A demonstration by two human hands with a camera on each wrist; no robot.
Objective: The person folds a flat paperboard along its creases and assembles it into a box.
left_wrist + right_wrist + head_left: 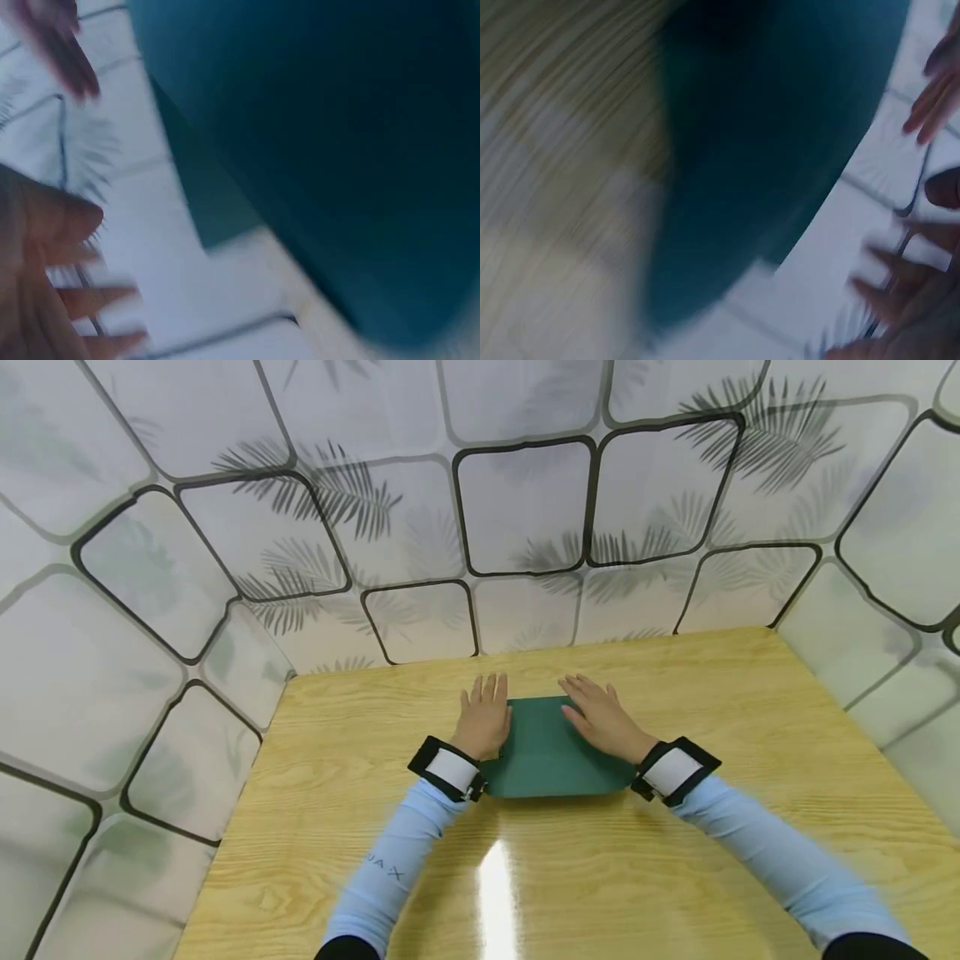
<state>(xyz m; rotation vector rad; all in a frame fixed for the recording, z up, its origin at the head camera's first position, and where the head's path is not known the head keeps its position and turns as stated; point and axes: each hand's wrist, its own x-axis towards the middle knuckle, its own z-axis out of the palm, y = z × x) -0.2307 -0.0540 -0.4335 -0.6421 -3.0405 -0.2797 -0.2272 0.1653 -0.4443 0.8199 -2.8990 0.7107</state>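
A dark green, flat-looking piece [551, 752], perhaps a folded sheet, lies between the two hands; its material cannot be told. At its left side is my left hand [482, 720], fingers straight and pointing away. My right hand [606, 722] lies over its right part, fingers extended toward the far left. Neither hand curls round it. In the left wrist view the green piece [337, 150] fills the right side, with a second layer [206, 187] showing beyond its edge. The right wrist view is blurred; there the green piece [757, 150] runs down the middle.
Under the hands is a wooden table [337, 827] with a bright reflection [497, 893] at the front. A pale wall covering [525, 510] with dark outlines and leaf prints rises behind the table and on both sides.
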